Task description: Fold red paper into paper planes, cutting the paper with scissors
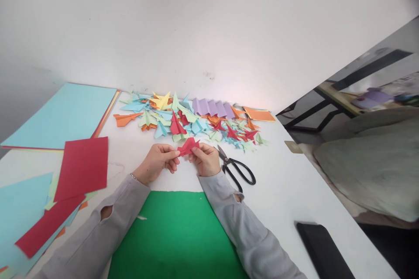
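Note:
Between both hands, above the white table just past the green mat (173, 235), is a small folded red paper (189, 145). My left hand (160, 160) pinches its left end between thumb and fingers. On the other end, the thumb and fingers of my right hand (207, 159) are closed, partly covering the paper. Beyond the hands lies a pile of small folded paper planes (176, 124) in red, orange, blue, green and yellow. Black-handled scissors (236, 166) rest on the table beside my right hand, blades partly apart.
Large coloured sheets (72, 115) are stacked at the far left, with red paper pieces (83, 165) nearer. A pleated purple paper (214, 108) and orange paper (260, 114) lie along the wall. A black flat object (322, 248) sits front right, near the table's edge.

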Tool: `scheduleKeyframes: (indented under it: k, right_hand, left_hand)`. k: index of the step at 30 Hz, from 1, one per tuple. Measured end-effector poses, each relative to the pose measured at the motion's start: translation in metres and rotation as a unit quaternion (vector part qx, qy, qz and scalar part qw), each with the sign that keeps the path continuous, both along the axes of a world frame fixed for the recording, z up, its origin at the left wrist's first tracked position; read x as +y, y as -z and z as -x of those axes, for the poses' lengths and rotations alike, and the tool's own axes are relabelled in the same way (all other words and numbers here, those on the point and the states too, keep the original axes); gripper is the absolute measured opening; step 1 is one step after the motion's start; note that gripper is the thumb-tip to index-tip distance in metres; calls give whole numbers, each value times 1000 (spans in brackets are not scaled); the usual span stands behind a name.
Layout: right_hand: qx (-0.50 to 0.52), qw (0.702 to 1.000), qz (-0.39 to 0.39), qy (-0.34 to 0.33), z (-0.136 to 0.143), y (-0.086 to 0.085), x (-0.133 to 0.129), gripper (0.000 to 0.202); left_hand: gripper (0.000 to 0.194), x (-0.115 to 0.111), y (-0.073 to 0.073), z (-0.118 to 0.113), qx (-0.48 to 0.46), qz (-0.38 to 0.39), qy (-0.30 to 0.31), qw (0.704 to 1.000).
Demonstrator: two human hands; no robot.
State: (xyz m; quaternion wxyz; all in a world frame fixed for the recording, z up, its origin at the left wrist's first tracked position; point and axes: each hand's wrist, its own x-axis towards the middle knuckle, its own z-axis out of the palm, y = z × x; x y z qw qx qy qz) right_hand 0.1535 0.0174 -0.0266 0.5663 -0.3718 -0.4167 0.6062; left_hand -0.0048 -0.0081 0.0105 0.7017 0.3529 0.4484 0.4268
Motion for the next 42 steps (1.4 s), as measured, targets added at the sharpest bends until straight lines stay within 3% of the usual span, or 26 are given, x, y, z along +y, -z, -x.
scheduleKeyframes:
  k: [5, 9, 11, 14, 25, 36, 42]
  right_hand:
    - [57, 998, 40, 11, 0, -8, 2, 33]
    - [41, 998, 32, -37, 1, -9, 2, 44]
    - [-5, 997, 14, -70, 3, -9, 0, 39]
    - [-45, 997, -5, -57, 5, -7, -1, 31]
    - [-33, 999, -18, -25, 3, 6, -1, 20]
    - [-83, 994, -33, -58, 6, -10, -8, 22]
    - [-102, 992, -52, -50, 4, -10, -8, 26]
  left_hand:
    - [29, 1, 1, 2, -23, 0, -27, 999]
    - [31, 1, 1, -1, -12, -10, -43, 999]
    - [32, 0, 1, -4, 7, -25, -40, 999]
    - [34, -1, 0, -8, 35, -50, -38, 997]
    - [33, -2, 0, -10, 50, -76, -27, 995]
    - [28, -1, 2, -8, 64, -114, 2, 991]
    - [27, -1, 4, -7, 85, -121, 9, 989]
